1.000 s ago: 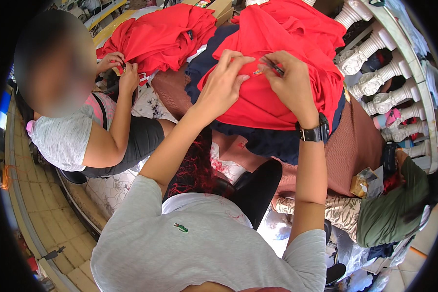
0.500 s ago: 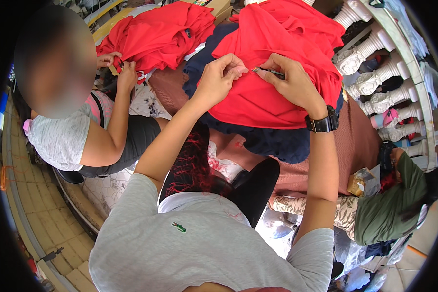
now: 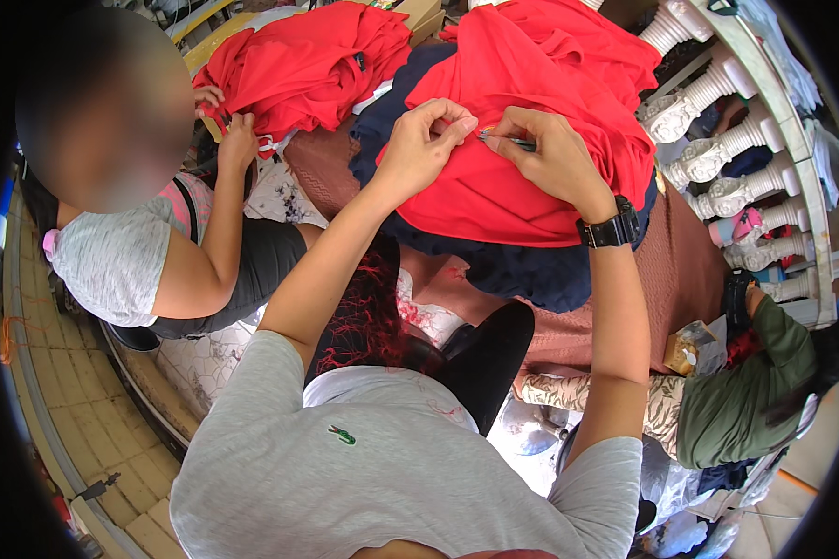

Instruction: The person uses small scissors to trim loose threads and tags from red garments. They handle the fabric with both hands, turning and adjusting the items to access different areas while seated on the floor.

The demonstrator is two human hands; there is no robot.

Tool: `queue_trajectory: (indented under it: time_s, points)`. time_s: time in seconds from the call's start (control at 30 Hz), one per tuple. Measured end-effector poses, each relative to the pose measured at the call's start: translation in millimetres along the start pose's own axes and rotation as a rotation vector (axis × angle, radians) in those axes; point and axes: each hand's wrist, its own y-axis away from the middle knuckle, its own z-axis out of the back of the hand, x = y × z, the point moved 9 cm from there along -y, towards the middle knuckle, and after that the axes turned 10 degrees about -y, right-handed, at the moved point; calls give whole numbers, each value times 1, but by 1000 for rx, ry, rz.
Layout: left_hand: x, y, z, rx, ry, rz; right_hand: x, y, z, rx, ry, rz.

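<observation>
A pile of bright red cloth (image 3: 522,210) lies in front of me, on top of dark navy fabric (image 3: 531,275). My left hand (image 3: 424,144) is closed in a pinch at the red cloth, thumb against fingers. Just to its right, my right hand (image 3: 555,158) grips a slim metal tool (image 3: 526,144) with a dark handle; its exact kind is too small to tell. The tool's tip points left, at the cloth beside my left fingertips. A small pale patch shows on the cloth near the tip.
At left a person (image 3: 112,265) handles a second red cloth heap (image 3: 298,70). Brown cloth (image 3: 676,270) covers the surface under my pile. White balusters (image 3: 704,163) run along the right. Another person in a green sleeve (image 3: 741,401) sits at lower right, near a small box (image 3: 688,350).
My right hand has shifted slightly left and down with the tool, and its wrist has turned a little. My left hand stays nearly in place. The person at left has moved their hands slightly.
</observation>
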Motion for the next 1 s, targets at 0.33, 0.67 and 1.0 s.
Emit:
queue_trajectory:
  time_s: [0.33, 0.67, 1.0]
  points:
    - [2, 6, 9, -54, -36, -3, -3, 1, 4, -73, -23, 38]
    - [-19, 8, -1, -126, -499, -256, -34, -15, -1, -72, -342, 9]
    - [-6, -3, 2, -41, -283, -93, -38, -15, -7, -32, -320, -6]
